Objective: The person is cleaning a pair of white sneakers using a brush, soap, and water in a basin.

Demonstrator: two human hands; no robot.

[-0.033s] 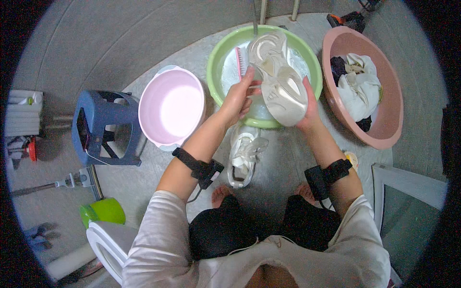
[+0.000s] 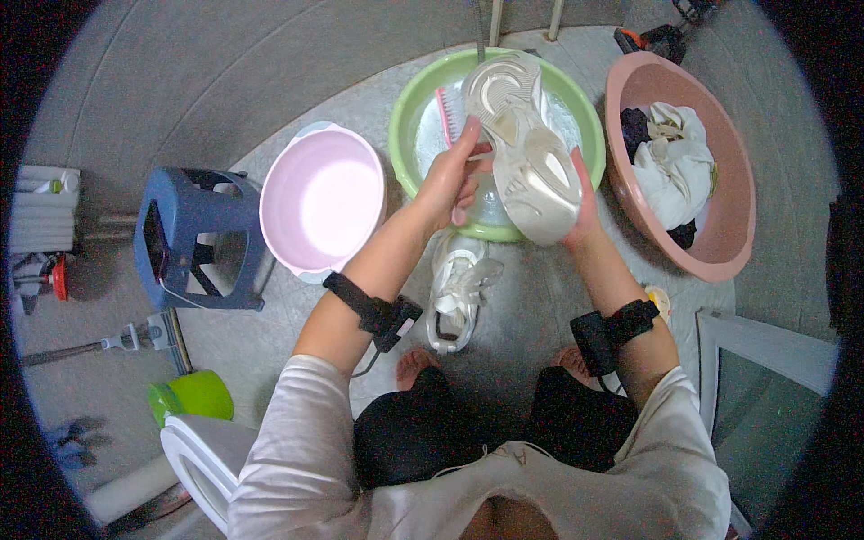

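Both my hands hold a pale sneaker sole-up over the green basin.

My left hand (image 2: 453,180) is closed on a pink scrub brush (image 2: 450,113), bristles against the left edge of the white sneaker (image 2: 525,148); my right hand (image 2: 583,209) grips the shoe's near right side from beneath. The shoe hangs above the green basin (image 2: 407,121), which holds water. A second sneaker (image 2: 457,290) lies on the floor just near of that basin. Left sits a pink basin (image 2: 322,200), then a blue stool (image 2: 193,238); right, a brownish tub (image 2: 733,225) with laundry (image 2: 673,166).

Shoe (image 2: 526,148) over middle basin (image 2: 409,117) — stool (image 2: 193,238) far left.
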